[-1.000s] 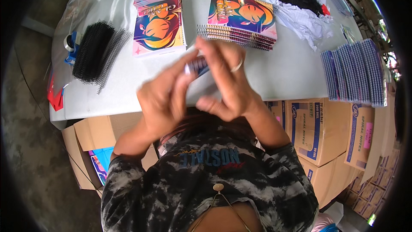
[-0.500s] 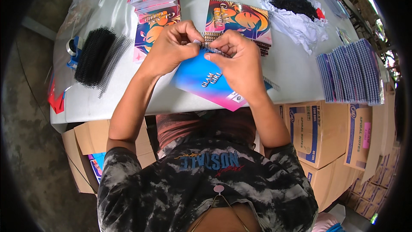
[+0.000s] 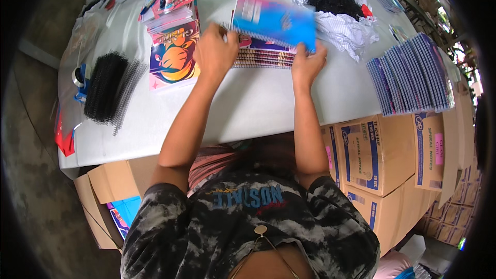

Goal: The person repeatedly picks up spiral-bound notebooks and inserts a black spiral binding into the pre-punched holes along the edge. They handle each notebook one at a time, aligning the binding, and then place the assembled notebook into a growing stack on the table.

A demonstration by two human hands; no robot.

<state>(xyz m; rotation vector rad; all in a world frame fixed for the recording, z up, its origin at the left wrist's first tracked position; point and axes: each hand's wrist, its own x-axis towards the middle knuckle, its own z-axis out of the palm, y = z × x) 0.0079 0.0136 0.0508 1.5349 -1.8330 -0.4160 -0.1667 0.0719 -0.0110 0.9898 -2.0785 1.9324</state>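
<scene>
A spiral notebook (image 3: 281,20) with its blue and pink cover facing up is blurred by motion above a stack of spiral notebooks (image 3: 263,59). Its coiled edge lies toward me. At the left end of that coil, my left hand (image 3: 217,50) is closed on the notebook, its fingertips partly hidden. My right hand (image 3: 309,64) pinches the near right corner between thumb and fingers. Left of my left hand lies a pile of illustrated covers with page blocks (image 3: 174,62), topped by a dark, slim tool (image 3: 154,4) that I cannot make out.
Black plastic coils (image 3: 106,88) lie at the table's left beside a blue tape dispenser (image 3: 81,85). More black coils (image 3: 336,6) rest on crumpled white cloth at the back right. A row of finished spiral notebooks (image 3: 411,77) stands at the right. Cardboard boxes (image 3: 380,155) stand below the table edge.
Both hands have moved away from me, carrying the notebook from the near edge to above the stack. It has been turned round, and the hands have spread to its two ends.
</scene>
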